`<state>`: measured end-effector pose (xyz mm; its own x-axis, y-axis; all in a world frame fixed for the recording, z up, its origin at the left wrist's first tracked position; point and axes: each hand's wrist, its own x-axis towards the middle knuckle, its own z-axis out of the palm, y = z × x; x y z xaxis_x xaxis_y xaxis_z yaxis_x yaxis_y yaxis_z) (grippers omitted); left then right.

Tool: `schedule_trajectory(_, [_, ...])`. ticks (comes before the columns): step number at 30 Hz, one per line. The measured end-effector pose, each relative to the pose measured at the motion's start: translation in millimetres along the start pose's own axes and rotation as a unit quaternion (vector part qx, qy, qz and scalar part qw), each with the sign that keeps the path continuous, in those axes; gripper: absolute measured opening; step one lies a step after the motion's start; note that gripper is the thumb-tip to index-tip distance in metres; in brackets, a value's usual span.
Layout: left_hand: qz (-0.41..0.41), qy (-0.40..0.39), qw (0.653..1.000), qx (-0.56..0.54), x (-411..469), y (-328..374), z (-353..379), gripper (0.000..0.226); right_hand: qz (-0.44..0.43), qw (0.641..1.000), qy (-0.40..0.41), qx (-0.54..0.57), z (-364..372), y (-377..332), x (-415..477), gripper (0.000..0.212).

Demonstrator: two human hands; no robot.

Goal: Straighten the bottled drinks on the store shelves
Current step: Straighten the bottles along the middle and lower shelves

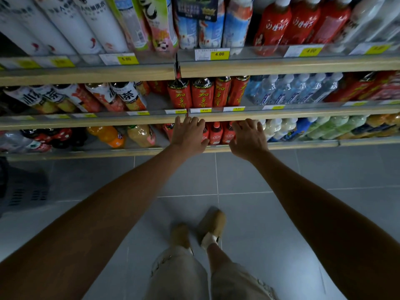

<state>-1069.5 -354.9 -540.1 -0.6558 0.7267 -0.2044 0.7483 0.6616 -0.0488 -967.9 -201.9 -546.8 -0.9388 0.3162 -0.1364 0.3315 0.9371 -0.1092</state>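
1. Middle shelf rail (281,114): the wooden front edge of the shelf, carrying yellow price tags. All places below are given from it.
2. Small red bottles (216,134): the task's drinks. They stand in a row on the lowest shelf, directly below the rail and between the two hands.
3. Left hand (188,135): just below the rail, with its fingertips up at the rail's lower edge. The grip is spread, with fingers nearly straight and apart, and holds nothing. The hand covers the leftmost red bottles behind it.
4. Right hand (249,138): just below the rail, at the right end of the red row. The grip is spread, with fingers fanned and lightly bent. Whether the fingertips touch a bottle cannot be told.
5. Large red bottles (202,94): just above the rail, over the hands. They have dark caps and are set side by side.
6. Clear water bottles (292,88): above the rail, to the right of the large red bottles.
7. Orange drink bottle (107,136): below the rail and well to the left of the hands, standing apart from its neighbours.
8. Pale green bottles (337,126): below the rail and to the right of the hands, packed in rows.
9. Floor (238,180): grey tiles well below the rail.
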Motion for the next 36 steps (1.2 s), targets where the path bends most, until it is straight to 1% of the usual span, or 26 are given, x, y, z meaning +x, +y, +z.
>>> schedule_trajectory(7, [0.035,0.017,0.999,0.010,-14.3,-15.2,14.3,0.058,0.020,1.000,-0.003,-0.006,8.0,-24.3,-11.6,0.051])
schedule_trajectory(11, [0.045,0.018,0.999,0.004,-14.5,-17.8,27.2,0.057,0.022,1.000,0.003,-0.011,17.9,-29.2,-12.6,0.046])
schedule_trajectory(16, [0.058,0.032,0.998,-0.011,-5.8,-6.9,39.2,0.051,0.033,0.999,0.021,-0.003,26.6,-19.8,-11.2,0.043])
schedule_trajectory(19, [0.067,0.026,0.997,-0.008,1.7,6.9,39.3,0.054,0.034,0.999,0.026,-0.006,28.2,-4.2,-11.0,0.044])
schedule_trajectory(23, [0.074,0.016,0.997,0.000,13.3,35.4,34.9,0.054,0.043,0.999,0.012,-0.002,27.3,29.2,-14.0,0.046])
schedule_trajectory(27, [0.070,0.006,0.998,0.004,30.5,82.4,25.9,0.052,0.049,0.999,-0.015,-0.002,24.2,81.0,-22.7,0.053])
schedule_trajectory(30, [0.065,0.007,0.998,0.005,46.7,130.0,19.7,0.051,0.054,0.998,-0.026,0.003,17.9,131.2,-30.8,0.053])
schedule_trajectory(33, [0.067,0.003,0.998,0.007,66.5,189.6,15.0,0.051,0.059,0.998,-0.026,-0.002,8.2,189.2,-43.2,0.047])
schedule_trajectory(36, [0.064,0.005,0.998,-0.010,88.1,249.3,9.6,0.051,0.066,0.997,-0.025,-0.012,-1.1,245.6,-55.8,0.045])
